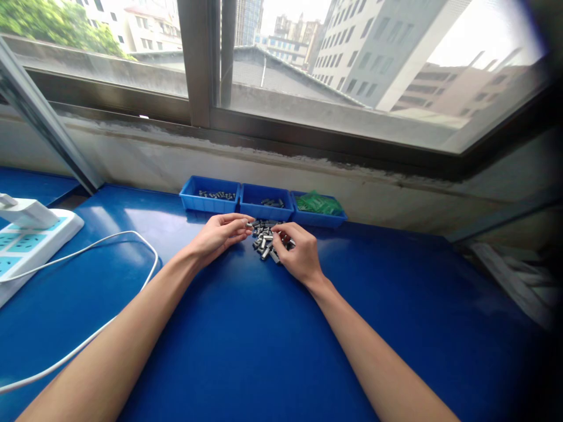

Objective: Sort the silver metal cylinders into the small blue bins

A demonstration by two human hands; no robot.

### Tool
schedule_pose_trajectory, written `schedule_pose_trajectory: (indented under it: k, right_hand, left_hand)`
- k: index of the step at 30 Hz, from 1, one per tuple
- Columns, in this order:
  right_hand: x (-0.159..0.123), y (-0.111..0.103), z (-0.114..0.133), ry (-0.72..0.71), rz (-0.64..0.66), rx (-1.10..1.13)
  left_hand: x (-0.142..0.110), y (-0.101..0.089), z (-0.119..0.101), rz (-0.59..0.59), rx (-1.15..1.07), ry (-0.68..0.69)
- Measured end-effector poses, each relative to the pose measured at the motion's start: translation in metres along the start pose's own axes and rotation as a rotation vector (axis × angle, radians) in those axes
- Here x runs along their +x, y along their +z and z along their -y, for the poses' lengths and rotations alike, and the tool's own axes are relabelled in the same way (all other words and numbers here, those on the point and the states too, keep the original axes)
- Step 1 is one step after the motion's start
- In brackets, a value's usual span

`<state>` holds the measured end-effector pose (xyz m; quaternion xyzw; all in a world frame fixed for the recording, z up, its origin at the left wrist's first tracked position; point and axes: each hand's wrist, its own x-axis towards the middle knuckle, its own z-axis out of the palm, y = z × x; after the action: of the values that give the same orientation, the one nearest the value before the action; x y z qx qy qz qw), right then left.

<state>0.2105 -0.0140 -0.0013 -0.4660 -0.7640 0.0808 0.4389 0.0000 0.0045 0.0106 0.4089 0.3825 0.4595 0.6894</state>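
A loose pile of small black and silver cylinder-like parts (265,239) lies on the blue tabletop between my hands. At its left edge, my left hand (223,233) pinches one small silvery part (250,224) between thumb and fingertips. From the other side, my right hand (299,249) reaches into the pile with thumb and forefinger drawn together. Whatever sits between those fingertips is too small and too hidden to name. The right hand also covers part of the pile.
Behind the pile stand a blue bin with small metal parts (206,202), a middle bin with a few dark parts (265,210), and a bin of green pieces (319,212). A white power strip (41,243) and its cable (152,258) lie left. A window rises behind.
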Motion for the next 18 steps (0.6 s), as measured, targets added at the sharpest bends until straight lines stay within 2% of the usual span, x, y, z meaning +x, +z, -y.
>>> schedule_pose_trajectory:
  k: [6, 12, 18]
  right_hand:
    - [-0.001, 0.0, -0.001, 0.0, 0.022, 0.009]
    - [0.0, 0.0, 0.0, 0.005, 0.013, 0.003]
    - [-0.002, 0.0, -0.002, -0.001, 0.017, 0.006]
  left_hand:
    - [0.002, 0.005, 0.0, -0.053, -0.044, 0.014]
    - [0.001, 0.002, 0.0, -0.085, 0.028, 0.076]
    - [0.004, -0.005, 0.002, -0.113, -0.03, 0.008]
